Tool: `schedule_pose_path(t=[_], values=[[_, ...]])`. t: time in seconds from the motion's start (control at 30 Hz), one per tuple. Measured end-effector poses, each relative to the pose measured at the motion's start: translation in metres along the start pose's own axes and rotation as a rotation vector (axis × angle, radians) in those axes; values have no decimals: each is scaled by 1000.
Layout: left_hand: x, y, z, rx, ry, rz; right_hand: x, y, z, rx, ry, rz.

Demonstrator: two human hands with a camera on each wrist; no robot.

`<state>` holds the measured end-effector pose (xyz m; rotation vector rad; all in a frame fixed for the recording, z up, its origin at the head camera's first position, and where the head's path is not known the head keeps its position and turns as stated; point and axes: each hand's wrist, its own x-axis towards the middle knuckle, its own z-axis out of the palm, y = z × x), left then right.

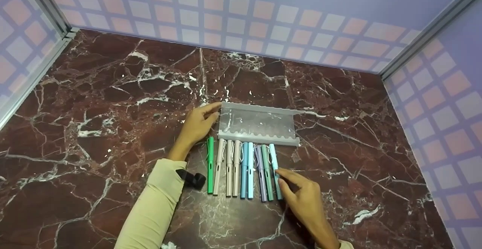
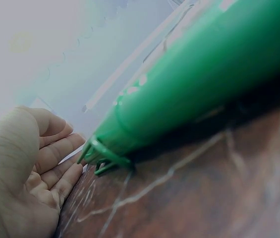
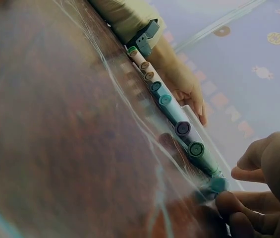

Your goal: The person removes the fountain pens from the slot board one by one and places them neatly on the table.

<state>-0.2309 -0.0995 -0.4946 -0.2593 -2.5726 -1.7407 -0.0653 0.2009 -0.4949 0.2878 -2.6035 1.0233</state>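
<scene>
Several capped pens lie side by side in a row on the marbled surface, from a green pen (image 1: 210, 166) at the left through beige, blue and purple ones. At the right end, my right hand (image 1: 305, 200) pinches a light-blue-capped pen (image 1: 273, 155) with thumb and forefinger. Just beyond the row stands a clear plastic pen case (image 1: 260, 122) with a scalloped front edge. The fingertips of my left hand (image 1: 197, 124) are at its left edge, loosely bent. In the left wrist view the green pen (image 2: 189, 84) fills the foreground, partly hiding those fingertips.
The dark red marbled tabletop (image 1: 113, 102) spreads around the pens. Pale panels with a checked pattern (image 1: 241, 23) wall it in at the back and both sides. A black strap device (image 1: 192, 178) sits on my left wrist, close to the green pen.
</scene>
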Motion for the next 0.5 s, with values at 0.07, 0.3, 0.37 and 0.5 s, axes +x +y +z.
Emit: schedule_pose_path(t=[0.07,0.3,0.37,0.5], values=[[-1,-1,-1,7,4,2,1,1,1,17,-6,-20],[-1,0,-1,-15,14,0,2,0,1,51,-15,24],[0,0,0,-47,13,1,2,0,0,70,-20,67],[3,0,-3,-98,-12,-43,8,1,-5,162,-55,219]])
